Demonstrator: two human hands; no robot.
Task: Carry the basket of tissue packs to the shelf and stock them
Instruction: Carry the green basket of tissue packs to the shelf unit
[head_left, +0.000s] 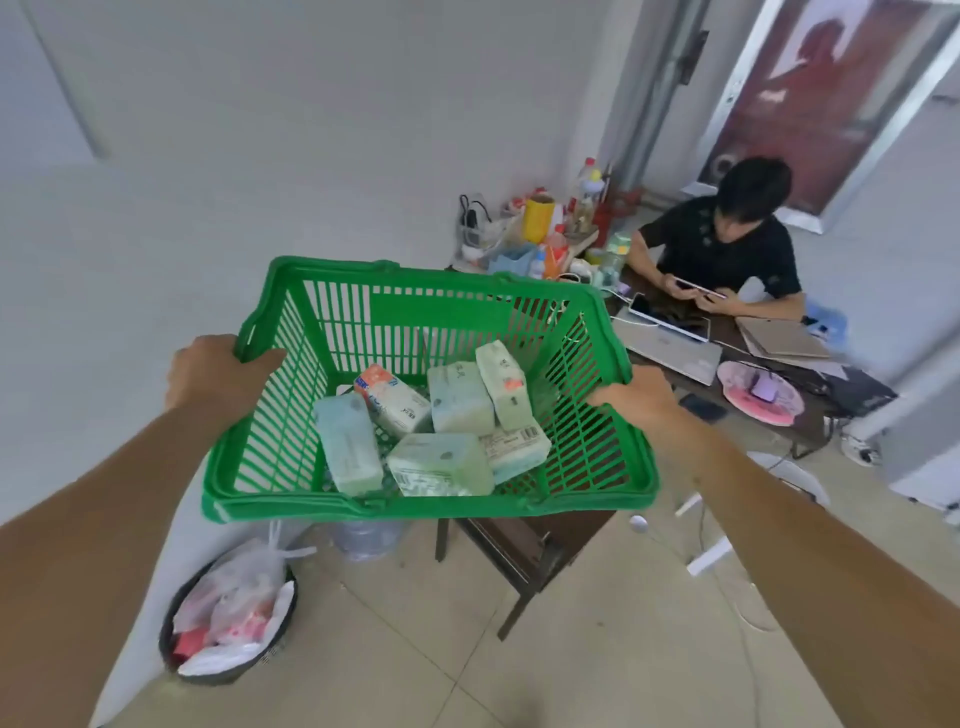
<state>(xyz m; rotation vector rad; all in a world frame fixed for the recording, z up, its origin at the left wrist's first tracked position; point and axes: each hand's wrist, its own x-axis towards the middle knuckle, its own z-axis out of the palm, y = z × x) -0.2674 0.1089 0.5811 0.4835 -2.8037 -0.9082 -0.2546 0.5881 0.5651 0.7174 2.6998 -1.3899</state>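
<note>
A green plastic basket (597, 457) hangs in the air in front of me, held at both short ends. My left hand (208, 376) grips its left rim and my right hand (641, 397) grips its right rim. Inside lie several tissue packs (441, 462), mostly pale green and pale blue, with one white and orange pack (389, 397) among them. No shelf is in view.
A dark table (524, 545) stands under and behind the basket, cluttered with bottles (587, 197), laptops (670, 348) and cables. A person (727, 249) sits at it with a phone. A bin with plastic bags (228, 618) stands on the tiled floor at lower left beside the white wall.
</note>
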